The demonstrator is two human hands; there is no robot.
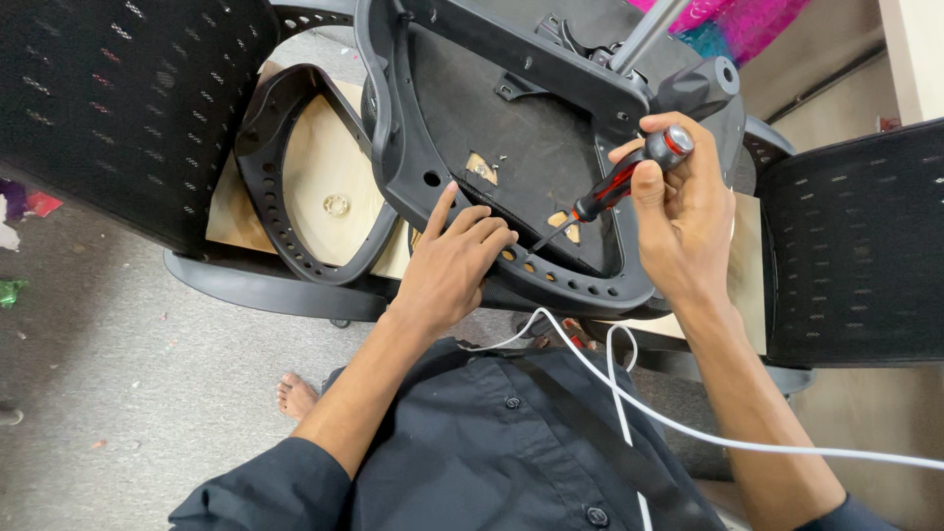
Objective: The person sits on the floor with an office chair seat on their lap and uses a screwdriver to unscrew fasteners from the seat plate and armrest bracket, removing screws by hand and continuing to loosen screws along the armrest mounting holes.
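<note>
An upturned black office chair seat (511,138) lies in front of me, underside up, with a perforated plastic rim. My right hand (688,211) grips a red and black screwdriver (615,187) by its handle; the thin shaft slants down-left and its tip meets the seat's near rim. My left hand (457,261) rests on that rim just left of the tip, index finger stretched up onto the seat base and the other fingers curled by the holes. Small patches of bare wood show through the black cover.
A second black seat frame (270,197) with a pale wooden board (324,182) lies to the left. Black mesh chair backs stand at upper left (118,98) and right (855,246). A white cable (688,428) crosses my dark shirt. My bare foot (295,393) rests on the grey floor.
</note>
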